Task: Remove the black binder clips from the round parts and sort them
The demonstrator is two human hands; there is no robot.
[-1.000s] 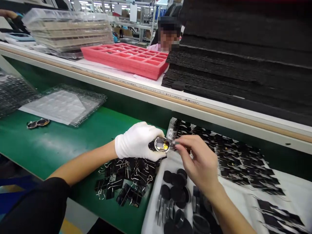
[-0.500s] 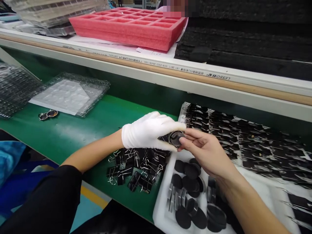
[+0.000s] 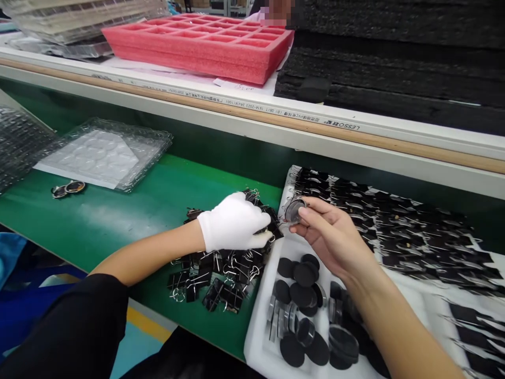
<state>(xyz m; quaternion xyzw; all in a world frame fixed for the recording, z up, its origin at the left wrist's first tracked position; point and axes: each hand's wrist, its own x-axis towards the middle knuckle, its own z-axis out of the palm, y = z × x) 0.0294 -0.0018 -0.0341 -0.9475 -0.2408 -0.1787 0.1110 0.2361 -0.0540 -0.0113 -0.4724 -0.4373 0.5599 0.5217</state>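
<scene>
My right hand [image 3: 329, 229], bare, pinches a round, ring-edged piece with a grey disc face [image 3: 294, 211] between thumb and fingers, above the corner of a white foam tray [image 3: 256, 337]. To its left, my left hand [image 3: 236, 223], in a white glove, reaches over a pile of black binder clips [image 3: 232, 268] with silver wire handles. Its fingers are bent round a dark binder clip [image 3: 262, 230] at the pile's right side, mostly hidden by the glove. Loose black discs [image 3: 303, 295] and clear-edged round pieces [image 3: 305, 331] lie in the tray's near compartments.
Rows of clipped black pieces [image 3: 410, 231] fill the tray's far part. Clear plastic trays [image 3: 145, 152] and two small ringed parts [image 3: 68, 188] lie left on the green table [image 3: 118, 210]. Above runs a shelf [image 3: 189, 100] bearing red foam [image 3: 197, 52] and black foam slabs [image 3: 394, 63].
My left hand has left the round piece and moved down-left onto the binder clips, its fingers closing. My right hand keeps the round piece, now raised slightly. The camera view has shifted a little.
</scene>
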